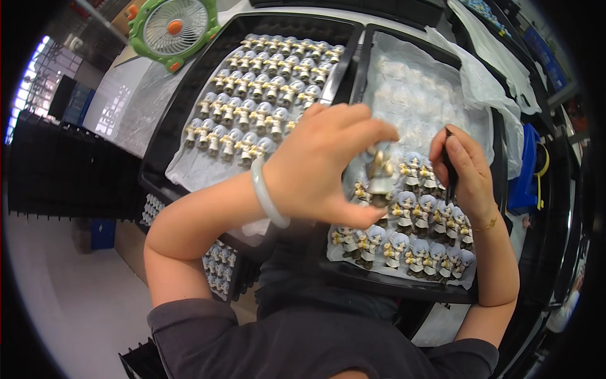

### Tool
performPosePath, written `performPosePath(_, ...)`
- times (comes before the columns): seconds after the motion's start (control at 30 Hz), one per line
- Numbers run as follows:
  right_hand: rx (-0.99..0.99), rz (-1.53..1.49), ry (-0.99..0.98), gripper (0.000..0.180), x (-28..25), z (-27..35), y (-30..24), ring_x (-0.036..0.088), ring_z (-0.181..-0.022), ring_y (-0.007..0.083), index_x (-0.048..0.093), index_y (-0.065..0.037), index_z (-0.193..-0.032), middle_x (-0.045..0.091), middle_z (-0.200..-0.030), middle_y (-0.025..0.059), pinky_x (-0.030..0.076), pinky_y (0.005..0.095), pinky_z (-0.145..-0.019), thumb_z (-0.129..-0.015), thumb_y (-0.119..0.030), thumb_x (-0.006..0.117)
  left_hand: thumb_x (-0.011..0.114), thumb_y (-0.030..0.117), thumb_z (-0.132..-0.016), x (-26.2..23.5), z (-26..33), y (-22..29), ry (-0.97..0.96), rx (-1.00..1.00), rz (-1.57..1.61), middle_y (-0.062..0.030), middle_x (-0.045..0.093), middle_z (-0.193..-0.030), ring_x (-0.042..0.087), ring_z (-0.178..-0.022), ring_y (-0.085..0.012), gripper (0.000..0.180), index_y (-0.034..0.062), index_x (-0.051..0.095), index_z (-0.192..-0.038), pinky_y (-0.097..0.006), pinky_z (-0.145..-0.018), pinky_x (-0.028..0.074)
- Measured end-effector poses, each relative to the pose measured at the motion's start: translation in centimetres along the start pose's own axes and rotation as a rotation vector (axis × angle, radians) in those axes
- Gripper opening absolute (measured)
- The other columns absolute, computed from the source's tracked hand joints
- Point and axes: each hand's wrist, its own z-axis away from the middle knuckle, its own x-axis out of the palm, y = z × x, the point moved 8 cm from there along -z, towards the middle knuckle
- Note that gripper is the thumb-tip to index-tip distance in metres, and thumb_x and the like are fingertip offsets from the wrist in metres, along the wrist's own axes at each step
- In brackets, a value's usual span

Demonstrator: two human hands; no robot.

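My left hand (322, 167), with a pale bangle at the wrist, reaches over the right-hand tray. Between its thumb and fingers is a small figurine (380, 174), slightly blurred, with its base by the thumb and its head by the fingers. A slim black tool (450, 165) stands nearly upright in my closed right hand (468, 167), over the same tray; its kind I cannot make out. Below both hands, rows of figurines (396, 246) with light blue-grey hair and white clothes lie in the near part of the black right tray (404, 289).
A second black tray (165, 120) on the left holds several rows of like figurines. Translucent film (413, 69) covers shapes in the right tray's far part and spills past its edge (486, 88). A green fan (175, 28) stands far left. A blue bin (525, 180) sits right.
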Motion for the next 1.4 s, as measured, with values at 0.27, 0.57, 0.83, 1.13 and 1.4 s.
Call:
performPosePath(0.27, -0.038, -0.010, 0.007, 0.032, -0.3, 0.3, -0.2, 0.033, -0.045, 0.0045, 0.047, -0.002, -0.074, 0.040, -0.054, -0.0005, 0.024, 0.0185, -0.043, -0.090, -0.028, 0.036, 0.069, 0.020, -0.057, -7.9, 0.4, -6.1, 0.030, -0.233, -0.120, -0.0078, 0.053, -0.095, 0.051, -0.087, -0.0189, 0.060, 0.0077, 0.042, -0.110, -0.029, -0.078, 0.040)
performPosePath(0.57, -0.016, 0.021, -0.017, 0.032, 0.8, -0.1, 0.3, 0.032, -0.046, 0.0043, 0.047, -0.002, -0.075, 0.039, -0.053, -0.0009, 0.024, 0.0184, -0.043, -0.090, -0.029, 0.037, 0.073, 0.021, -0.051, 0.3, 10.3, -10.3, -0.420, -0.267, -0.260, -0.0119, 0.046, -0.109, 0.041, -0.107, -0.0298, 0.064, 0.0129, 0.048, -0.109, -0.040, -0.089, 0.033)
performPosePath(0.83, 0.168, 0.112, -0.050, 0.025, 0.5, 0.1, 1.1, 0.044, -0.059, 0.0071, 0.054, -0.002, -0.084, 0.049, -0.066, 0.0000, 0.037, 0.0237, -0.050, -0.086, -0.026, 0.047, 0.079, 0.026, -0.044, 1.0, 10.6, -11.3, -0.456, -0.345, -0.490, -0.0103, 0.042, -0.107, 0.038, -0.106, -0.0299, 0.080, 0.0199, 0.043, -0.116, -0.042, -0.089, 0.028)
performPosePath(1.13, -0.234, 0.230, 0.000, 0.033, 0.4, 0.6, -1.3, 0.051, -0.059, 0.0224, 0.053, -0.001, -0.074, 0.054, -0.064, 0.0123, 0.040, 0.0330, -0.059, -0.084, -0.031, 0.047, 0.078, 0.018, -0.039, 1.4, 9.9, -10.3, -0.480, -0.376, -0.555, -0.0051, 0.049, -0.099, 0.041, -0.098, -0.0277, 0.074, 0.0122, 0.047, -0.106, -0.040, -0.085, 0.028)
performPosePath(1.4, -0.229, 0.188, -0.072, 0.034, 1.5, 0.3, -2.0, 0.045, -0.058, 0.0167, 0.052, 0.001, -0.077, 0.048, -0.061, 0.0112, 0.038, 0.0309, -0.057, -0.083, -0.033, 0.050, 0.069, 0.008, -0.056, -2.1, 1.0, -4.8, -0.281, -0.220, -0.483, -0.0093, 0.052, -0.094, 0.045, -0.093, -0.0282, 0.052, 0.0085, 0.050, -0.105, -0.038, -0.084, 0.030)
